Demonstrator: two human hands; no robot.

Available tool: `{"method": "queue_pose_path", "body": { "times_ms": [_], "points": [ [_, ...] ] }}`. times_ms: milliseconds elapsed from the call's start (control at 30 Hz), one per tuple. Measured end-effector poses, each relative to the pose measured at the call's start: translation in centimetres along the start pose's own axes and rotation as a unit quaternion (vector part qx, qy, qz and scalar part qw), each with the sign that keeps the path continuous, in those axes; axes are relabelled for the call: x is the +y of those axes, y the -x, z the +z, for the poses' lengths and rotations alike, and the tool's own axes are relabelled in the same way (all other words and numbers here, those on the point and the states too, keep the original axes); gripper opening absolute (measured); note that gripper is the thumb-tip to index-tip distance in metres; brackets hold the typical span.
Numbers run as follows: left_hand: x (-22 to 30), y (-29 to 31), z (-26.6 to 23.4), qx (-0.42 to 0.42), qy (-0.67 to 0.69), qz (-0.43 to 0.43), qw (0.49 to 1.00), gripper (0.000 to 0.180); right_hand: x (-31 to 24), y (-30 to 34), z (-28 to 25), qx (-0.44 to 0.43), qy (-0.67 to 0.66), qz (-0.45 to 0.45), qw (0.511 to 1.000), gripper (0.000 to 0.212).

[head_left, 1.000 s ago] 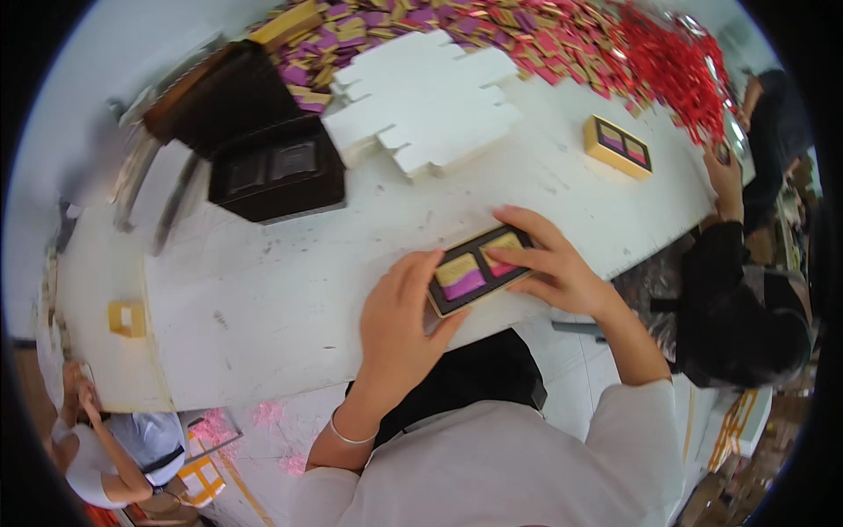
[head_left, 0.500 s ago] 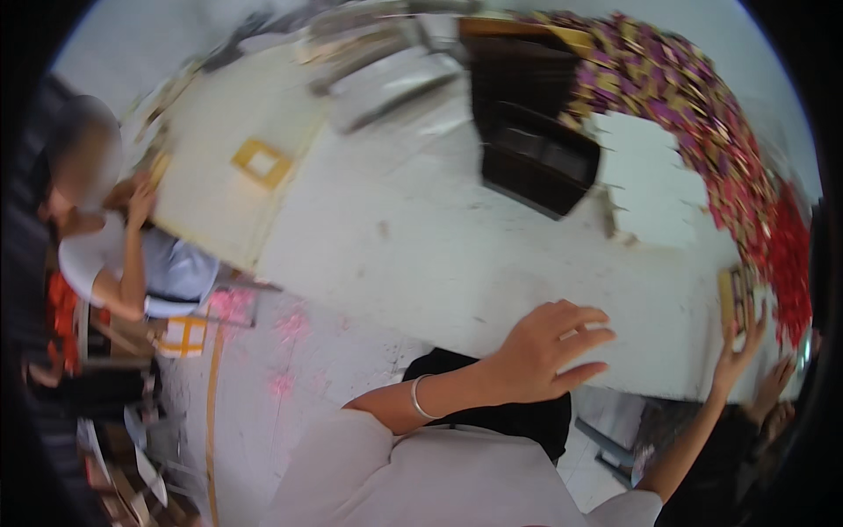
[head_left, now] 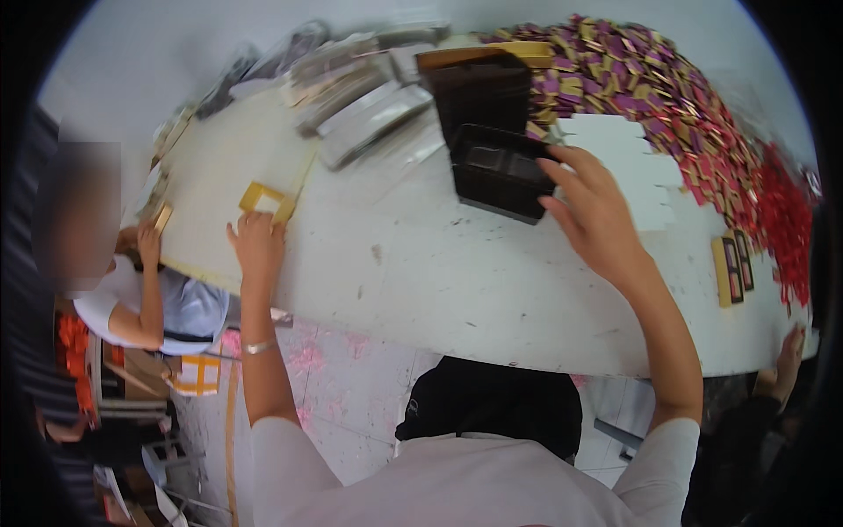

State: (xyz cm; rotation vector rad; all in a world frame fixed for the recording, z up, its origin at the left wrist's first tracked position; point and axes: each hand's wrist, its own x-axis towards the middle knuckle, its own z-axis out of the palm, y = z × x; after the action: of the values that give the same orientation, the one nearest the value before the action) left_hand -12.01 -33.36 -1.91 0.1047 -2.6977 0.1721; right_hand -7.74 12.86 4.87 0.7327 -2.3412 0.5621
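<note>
Hands [head_left: 601,220] at yellow box [head_left: 253,198] and black bin [head_left: 493,204] with dark tray [head_left: 488,156]

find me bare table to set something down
Widest bare table: between left hand and right hand, before the black tray. Narrower: between right forearm and gold box. Crowded: far edge, with purple-gold pieces and red shreds.

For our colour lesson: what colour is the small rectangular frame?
The frame is yellow, best in head view.
</note>
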Motion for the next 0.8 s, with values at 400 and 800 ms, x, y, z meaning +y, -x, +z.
{"method": "queue_pose_path", "body": {
  "times_ms": [400, 800],
  "points": [
    [27.3, 12.8, -10.1, 0.007, 0.386, 0.427, 0.818, 0.027, 0.7, -2.1, -0.2, -0.121, -0.026, 0.063, 0.990, 0.014],
    [25.8, 10.3, -13.5, -0.113, 0.447, 0.308, 0.832, 0.095, 1.3, -1.8, -2.6, 0.113, -0.098, -0.032, 0.988, 0.011]
  ]
}}
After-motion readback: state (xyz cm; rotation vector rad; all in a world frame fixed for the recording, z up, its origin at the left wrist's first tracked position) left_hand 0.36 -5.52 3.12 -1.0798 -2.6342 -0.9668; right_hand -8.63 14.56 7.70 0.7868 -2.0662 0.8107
